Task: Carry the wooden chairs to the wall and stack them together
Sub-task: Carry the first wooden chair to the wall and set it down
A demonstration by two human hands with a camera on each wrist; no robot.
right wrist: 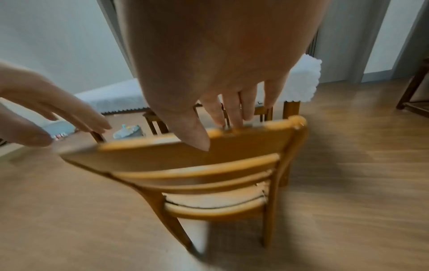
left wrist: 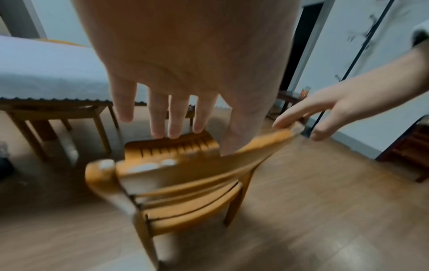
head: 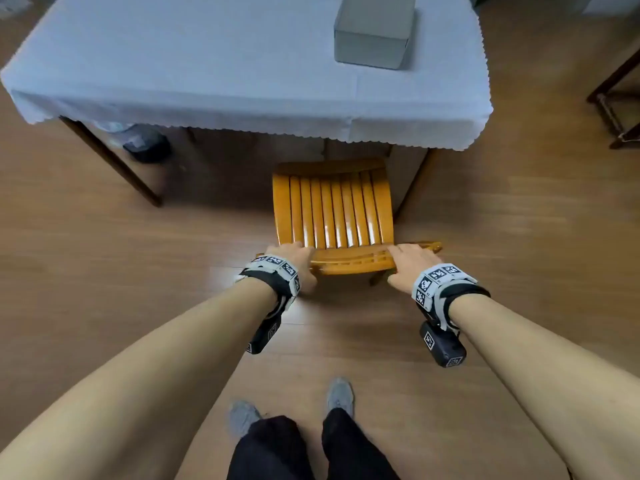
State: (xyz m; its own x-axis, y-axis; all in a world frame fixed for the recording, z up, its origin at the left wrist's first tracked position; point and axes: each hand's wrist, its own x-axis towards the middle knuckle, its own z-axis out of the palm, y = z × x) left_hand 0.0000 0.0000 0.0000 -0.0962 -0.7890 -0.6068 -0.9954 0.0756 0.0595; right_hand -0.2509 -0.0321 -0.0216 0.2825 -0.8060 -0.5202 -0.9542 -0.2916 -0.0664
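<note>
Both hands reach the top rail of a wooden chair at the worktop.

The wooden chair point(head: 334, 216) stands on the floor, its seat front just under the cloth-covered worktop point(head: 214, 64). The left hand point(head: 294, 259) and right hand point(head: 410, 263) hover over the back rail, fingers point(left wrist: 160, 117) spread and straight, not yet curled round it. The chair looks rigid, glossy, likely moderately heavy; the rail's ends suit gripping. A grey box point(head: 374, 32) sits closed, contents unseen.

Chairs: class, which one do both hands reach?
The chair standing out from the table; left hand and right hand reach its backrest. The other chair sits tucked under the table.
</note>
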